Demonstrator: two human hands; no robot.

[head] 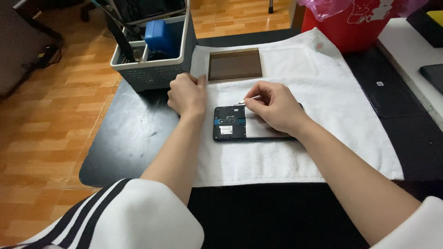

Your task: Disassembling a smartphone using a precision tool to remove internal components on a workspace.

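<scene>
A smartphone (229,123) with its back cover off lies on a white towel (295,157), its dark inner board and blue parts showing. My right hand (272,108) rests over the phone's right part and pinches a thin metal tool (247,100), whose tip points at the phone's top edge. My left hand (187,94) sits curled on the towel's left edge, just left of the phone, holding nothing I can see. A flat brown square tray (234,64) lies on the towel behind the hands.
A grey perforated tool caddy (154,74) with a blue box (159,37) stands at the back left of the black table (129,138). A red bin (357,25) with a pink bag is at the back right. Dark flat devices (392,87) lie right of the towel.
</scene>
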